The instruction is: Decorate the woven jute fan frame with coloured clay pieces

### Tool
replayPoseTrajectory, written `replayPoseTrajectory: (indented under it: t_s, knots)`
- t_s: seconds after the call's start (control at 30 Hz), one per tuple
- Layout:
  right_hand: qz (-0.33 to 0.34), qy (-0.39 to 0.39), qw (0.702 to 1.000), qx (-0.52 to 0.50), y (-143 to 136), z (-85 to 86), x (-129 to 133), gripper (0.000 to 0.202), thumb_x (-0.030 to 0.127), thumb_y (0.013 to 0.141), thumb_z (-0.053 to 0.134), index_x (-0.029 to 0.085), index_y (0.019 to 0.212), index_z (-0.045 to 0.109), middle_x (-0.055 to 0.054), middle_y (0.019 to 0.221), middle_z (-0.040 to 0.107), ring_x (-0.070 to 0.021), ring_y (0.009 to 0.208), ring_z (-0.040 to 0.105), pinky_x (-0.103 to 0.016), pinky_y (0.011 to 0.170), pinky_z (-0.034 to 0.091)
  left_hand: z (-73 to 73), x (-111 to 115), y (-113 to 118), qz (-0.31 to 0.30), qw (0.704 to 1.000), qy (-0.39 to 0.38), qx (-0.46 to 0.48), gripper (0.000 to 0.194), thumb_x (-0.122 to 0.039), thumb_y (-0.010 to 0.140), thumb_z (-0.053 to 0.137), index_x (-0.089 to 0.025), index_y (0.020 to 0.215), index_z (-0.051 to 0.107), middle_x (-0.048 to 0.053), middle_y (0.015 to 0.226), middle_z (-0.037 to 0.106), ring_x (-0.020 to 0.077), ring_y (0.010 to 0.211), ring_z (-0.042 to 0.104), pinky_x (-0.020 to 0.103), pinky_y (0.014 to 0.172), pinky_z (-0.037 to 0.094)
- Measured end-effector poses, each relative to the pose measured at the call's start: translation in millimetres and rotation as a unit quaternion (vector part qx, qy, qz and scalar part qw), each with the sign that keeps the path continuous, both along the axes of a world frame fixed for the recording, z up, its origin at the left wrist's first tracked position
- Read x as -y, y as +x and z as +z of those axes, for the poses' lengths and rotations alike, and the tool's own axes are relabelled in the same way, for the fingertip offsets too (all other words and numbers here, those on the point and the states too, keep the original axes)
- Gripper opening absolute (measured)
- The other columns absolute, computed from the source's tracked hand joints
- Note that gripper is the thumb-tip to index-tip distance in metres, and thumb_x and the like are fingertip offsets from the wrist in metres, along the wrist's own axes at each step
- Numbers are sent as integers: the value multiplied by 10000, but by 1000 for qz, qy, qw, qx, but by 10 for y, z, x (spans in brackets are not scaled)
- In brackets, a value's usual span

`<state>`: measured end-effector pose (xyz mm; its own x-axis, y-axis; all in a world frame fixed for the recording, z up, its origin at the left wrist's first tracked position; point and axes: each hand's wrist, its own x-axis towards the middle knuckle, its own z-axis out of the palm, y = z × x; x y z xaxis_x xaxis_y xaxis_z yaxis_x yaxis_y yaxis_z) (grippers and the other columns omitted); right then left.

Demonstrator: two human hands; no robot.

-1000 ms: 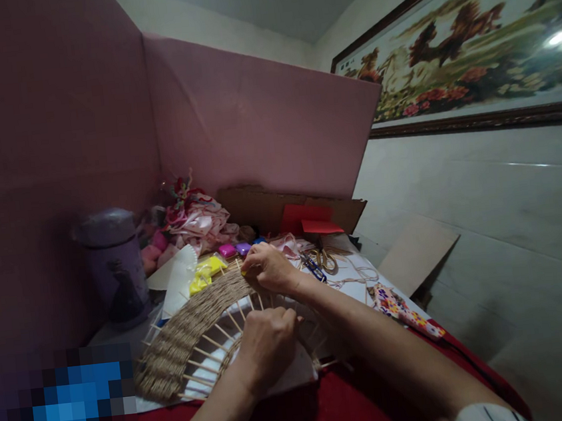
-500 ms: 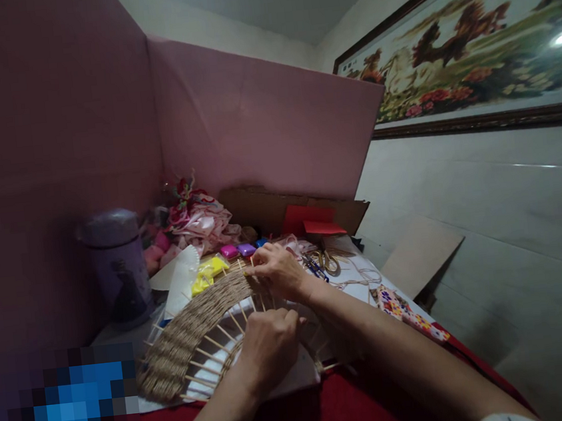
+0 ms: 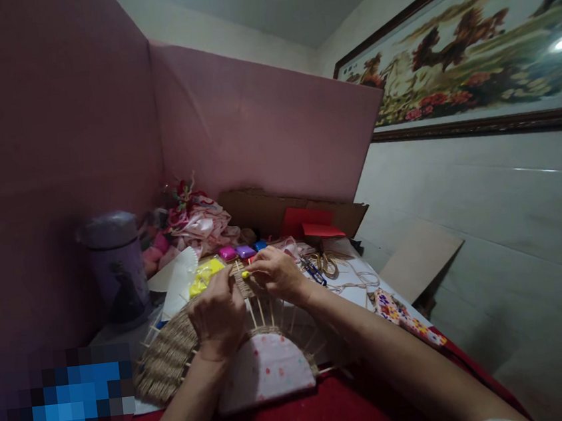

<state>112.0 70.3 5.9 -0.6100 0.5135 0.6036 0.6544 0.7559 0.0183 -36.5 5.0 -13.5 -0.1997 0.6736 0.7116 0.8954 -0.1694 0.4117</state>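
Observation:
A fan-shaped weaving [image 3: 168, 356] of brown cord on thin wooden sticks lies in front of me, with a half-round, dotted white fabric piece [image 3: 272, 365] at its inner edge. My right hand [image 3: 280, 274] is over the upper part of the weaving, its fingertips pinched at a small yellow lump [image 3: 245, 275] that looks like modelling clay. Just left of it, my left hand [image 3: 218, 311] rests above the cord band with its fingers closed. What those fingers hold, if anything, is hidden. Behind the hands is a yellow packet [image 3: 202, 278].
Pink, purple [image 3: 245, 251] and blue packets lie at the back. Scissors [image 3: 328, 266] and loose cord are to the right, near a flowered fabric strip [image 3: 407, 318]. A lilac canister [image 3: 116, 268] stands at left beside pink ribbons [image 3: 202, 222]. Cardboard and pink panels [image 3: 262, 125] border the table.
My left hand has moved up and left, from over the fabric piece to the cord band beside my right hand. The dotted fabric and yellow lump now show more clearly.

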Motion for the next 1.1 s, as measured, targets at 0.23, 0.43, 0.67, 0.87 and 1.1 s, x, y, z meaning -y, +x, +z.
replayPoseTrajectory:
  t_s: [0.23, 0.43, 0.67, 0.87, 1.1]
  knots:
    - [1, 45, 997, 63, 47, -9, 30, 248, 171, 767, 622, 236, 1003, 665, -52, 919, 587, -188, 855, 458, -302, 723, 360, 10, -84, -67, -14, 988, -109, -105, 282, -202, 862, 384, -210, 1077, 567, 36, 1095, 649, 199, 767, 636, 290, 562, 341]
    - [-4, 103, 987, 123, 61, -35, 54, 196, 231, 853, 561, 253, 1034, 632, -47, 887, 576, -180, 820, 429, -300, 695, 329, 33, -83, -63, -50, 983, -132, -121, 249, -224, 878, 354, -237, 1003, 568, 23, 962, 673, 204, 721, 631, 295, 540, 316]
    - [-2, 126, 981, 147, 60, -121, 6, 187, 259, 885, 529, 240, 1056, 603, -50, 888, 549, -180, 831, 410, -301, 702, 325, 15, -126, -72, -69, 983, -144, -93, 277, -192, 860, 370, -236, 1042, 574, 32, 1005, 659, 199, 796, 620, 294, 599, 356]
    - [0, 101, 985, 141, 38, -122, 27, 194, 272, 863, 552, 239, 1043, 618, -64, 900, 548, -193, 835, 416, -315, 714, 341, 50, -92, -50, -65, 981, -156, -100, 302, -215, 885, 328, -224, 1061, 574, 55, 1027, 645, 202, 788, 612, 302, 591, 358]
    - [17, -31, 999, -10, 47, -114, 28, 296, 139, 753, 625, 210, 1038, 660, -52, 897, 619, -182, 842, 495, -300, 731, 401, 48, -72, -49, -55, 980, -154, -111, 250, -209, 887, 342, -209, 951, 584, 57, 985, 636, 184, 766, 608, 291, 584, 347]
